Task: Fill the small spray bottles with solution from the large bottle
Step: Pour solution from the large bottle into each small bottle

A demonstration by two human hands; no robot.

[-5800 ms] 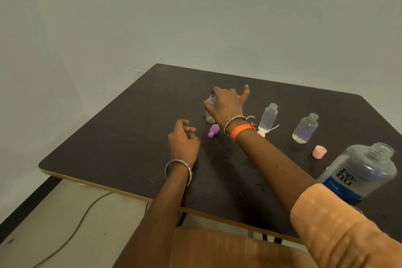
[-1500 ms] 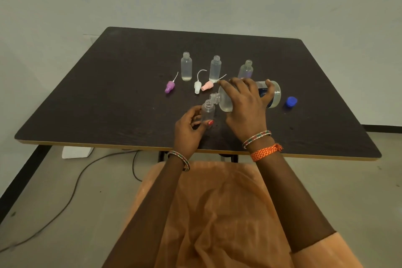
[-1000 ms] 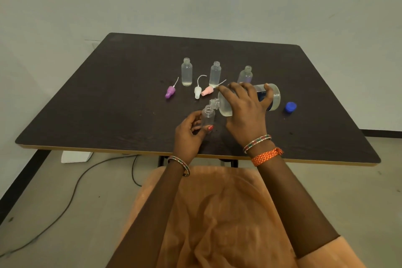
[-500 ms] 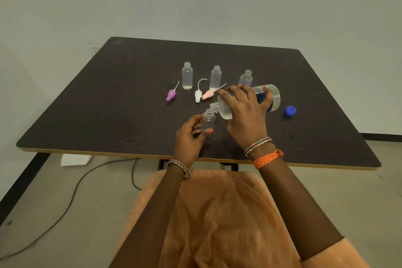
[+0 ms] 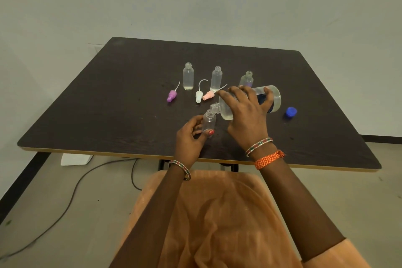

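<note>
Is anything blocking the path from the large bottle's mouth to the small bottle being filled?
Nothing visible. The large bottle, tipped in the right hand, has its uncapped mouth just above the open neck of the small bottle that the left hand holds.

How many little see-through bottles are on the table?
4. Three small clear plastic bottles stand uncapped in a back row: left, middle, right, the last partly hidden behind the tipped large clear bottle. The fourth stands near, held by the left hand.

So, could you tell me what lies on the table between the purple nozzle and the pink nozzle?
In the head view, a white nozzle lies between the purple nozzle and the pink nozzle, close beside the pink one.
</note>
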